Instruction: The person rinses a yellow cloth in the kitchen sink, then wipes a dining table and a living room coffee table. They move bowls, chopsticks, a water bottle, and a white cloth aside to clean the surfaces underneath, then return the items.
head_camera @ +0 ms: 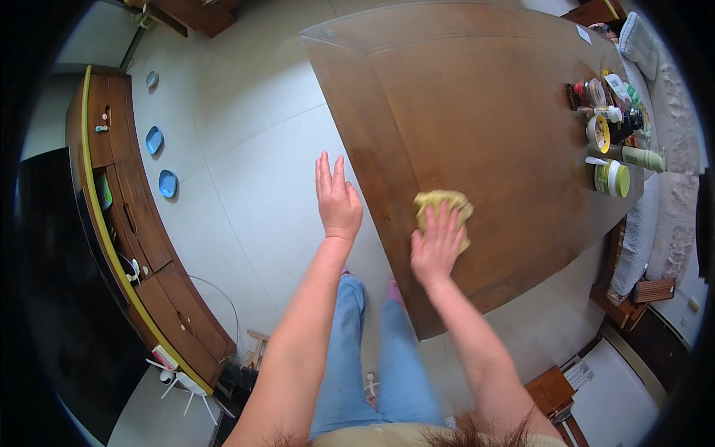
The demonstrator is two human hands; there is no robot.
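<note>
My right hand (437,246) lies flat on a crumpled yellow cloth (444,200), pressing it against the brown wooden table top (491,128). The cloth sits near the table's left edge and spreads out beyond my fingertips. My palm covers its lower part. To the left, my left hand (339,204) is raised over the pale tiled floor, just off the table's edge. It is empty, with the fingers stretched out and slightly apart.
Several containers crowd the table's far right, among them a green-lidded tub (611,177), a yellow-rimmed bowl (597,134) and a pale green bottle (642,158). A sofa (637,246) stands beyond. On the left are a wooden cabinet (120,145) and blue dishes (167,183) on the floor.
</note>
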